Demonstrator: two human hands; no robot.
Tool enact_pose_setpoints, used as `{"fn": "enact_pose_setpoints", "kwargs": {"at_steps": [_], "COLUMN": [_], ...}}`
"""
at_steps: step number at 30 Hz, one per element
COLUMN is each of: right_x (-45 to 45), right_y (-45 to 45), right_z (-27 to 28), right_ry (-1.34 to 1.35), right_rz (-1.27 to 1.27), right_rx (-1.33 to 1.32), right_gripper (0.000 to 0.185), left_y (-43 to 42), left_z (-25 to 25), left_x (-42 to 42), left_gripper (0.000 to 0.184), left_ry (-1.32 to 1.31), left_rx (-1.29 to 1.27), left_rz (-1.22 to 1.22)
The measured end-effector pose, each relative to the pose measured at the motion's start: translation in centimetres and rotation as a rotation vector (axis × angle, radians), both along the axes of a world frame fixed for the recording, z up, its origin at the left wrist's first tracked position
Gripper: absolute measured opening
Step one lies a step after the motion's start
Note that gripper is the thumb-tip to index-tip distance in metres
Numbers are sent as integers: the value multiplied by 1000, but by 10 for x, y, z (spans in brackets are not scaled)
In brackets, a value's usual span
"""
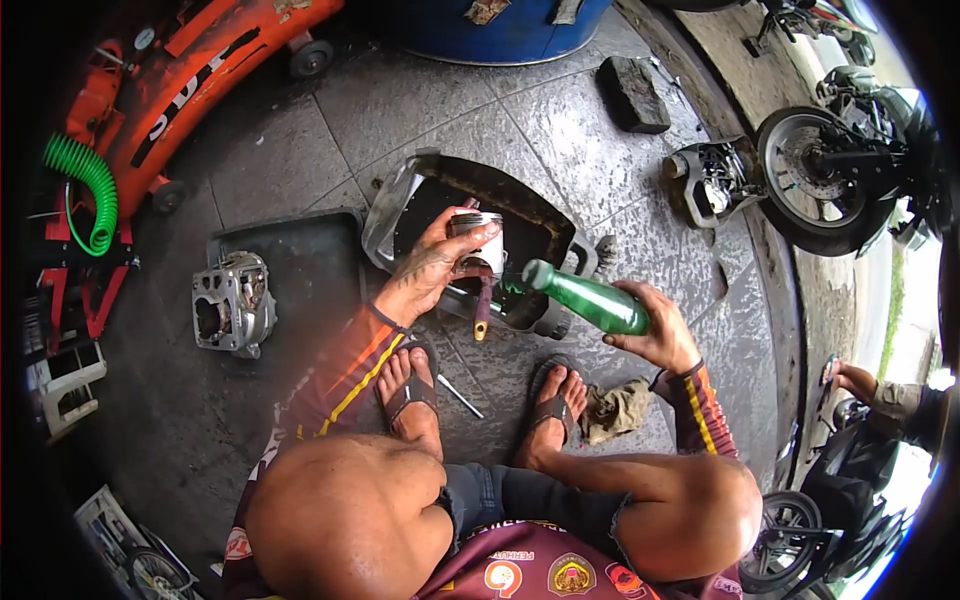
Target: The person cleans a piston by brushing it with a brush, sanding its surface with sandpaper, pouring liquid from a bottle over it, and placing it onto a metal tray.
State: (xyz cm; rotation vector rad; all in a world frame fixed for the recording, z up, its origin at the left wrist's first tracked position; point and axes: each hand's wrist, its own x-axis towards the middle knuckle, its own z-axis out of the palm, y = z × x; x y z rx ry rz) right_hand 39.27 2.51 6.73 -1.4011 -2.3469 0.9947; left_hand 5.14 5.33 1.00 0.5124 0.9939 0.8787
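Observation:
My left hand point(430, 265) is closed around a silver piston point(476, 235), above a black open container point(540, 205) on the floor. A dark reddish strip-like piece point(483, 308) hangs below the piston. My right hand point(655, 325) grips a green glass bottle point(590, 297) by its base end. The bottle's mouth points left, toward the piston, without touching it. Liquid inside the bottle cannot be made out.
A metal engine part point(233, 305) rests on a dark tray point(330, 240) at left. A thin tool point(460, 397) and a rag point(615, 411) lie near my feet. An orange tank point(190, 100), blue drum point(500, 30), dark block point(634, 94), motorcycles and another person's leg surround the area.

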Motion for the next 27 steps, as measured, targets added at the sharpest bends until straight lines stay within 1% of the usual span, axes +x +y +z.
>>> {"fn": "enact_pose_setpoints", "kwargs": {"at_steps": [2, 3, 5, 7, 9, 10, 11, 13, 14, 15, 16, 17, 18, 19, 21, 22, 23, 25, 27], "right_x": [0, -2, -4, -2, 0, -2, -2, 2, 5, 6, 8, 10, 12, 24, 44, 45, 45, 51, 64], "right_y": [-13, -17, -20, -20, -14, -12, -11, -10, -8, -8, -8, -10, -10, -13, -21, -20, -20, -22, -28], "right_z": [-23, -29, -40, -47, -60, -56, -59, -64, -69, -75, -78, -85, -84, -97, -114, -119, -123, -126, -139], "right_ry": [132, 156, 299, 288, 399, 460, 498, 469, 467, 466, 514, 565, 556, 555, 558, 643, 724, 651, 592], "right_rz": [-101, -109, -220, -326, -412, -466, -492, -519, -529, -534, -577, -600, -654, -583, -694, -711, -749, -798, -929], "right_rx": [-26, -30, 86, 158, 120, 88, 78, 89, 105, 117, 38, 39, -27, -35, -93, -62, -23, 26, 33], "right_gripper": [70, 70, 71, 72, 71, 70, 70, 70, 71, 72, 71, 69, 67, 67, 60, 60, 60, 61, 62], "left_y": [3, 3, 7, 11, 13, 11, 11, 8, 7, 2, 0, -2, -2, -2, -8, -11, -13, -16, -26], "left_z": [11, 13, 16, 13, 11, 18, 1, -7, -2, 2, 13, 20, 7, 2, 18, 19, 18, 1, -11], "left_x": [-4, -6, -10, -12, -13, -9, -12, -11, -11, -6, -1, 1, -2, -5, -7, -7, -6, -8, -22], "left_gripper": [44, 44, 49, 51, 51, 52, 56, 62, 73, 83, 87, 91, 93, 94, 96, 97, 99, 101, 102], "left_ry": [122, 146, 222, 259, 420, 469, 619, 803, 884, 830, 807, 791, 845, 916, 941, 821, 832, 754, 780], "left_rx": [30, 26, 15, 12, 149, 208, 380, 647, 731, 628, 611, 589, 763, 853, 886, 898, 907, 737, 708], "left_rz": [-74, -82, -131, -144, -200, -169, -166, -95, -94, -39, -37, -24, -1, 18, -26, -6, 3, 71, 85]}}
